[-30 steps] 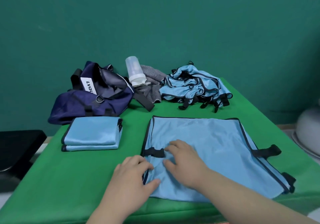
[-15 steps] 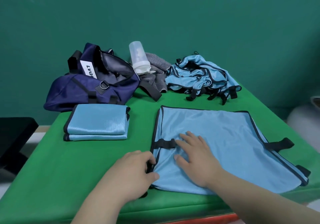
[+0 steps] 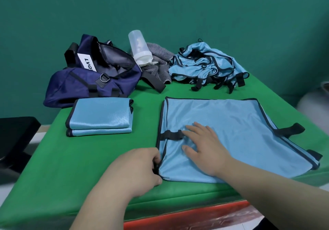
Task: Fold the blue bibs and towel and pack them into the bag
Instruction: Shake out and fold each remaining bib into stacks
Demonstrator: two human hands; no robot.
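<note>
Flat bib lies spread on the green table, in front of me and right of centre. My right hand lies flat on its near-left part with the fingers straight and spread, pressing the cloth down. The fingertips touch the black strap on the bib's left edge.

My left hand is at the bib's near-left corner, fingers curled onto the black trim. It looks like a pinch, but the fingertips are hidden behind the knuckles, so I can't give grip detail. The hands are close together, not touching.

Folded bibs: two in a stack, left of the flat bib and apart from it. The navy bag sits just behind the stack at back left, mouth open. The grey towel is crumpled between the bag and the bib pile. The pile is unfolded, at back right. A clear bottle with a white cap tilts at the towel, cap end down.
</note>
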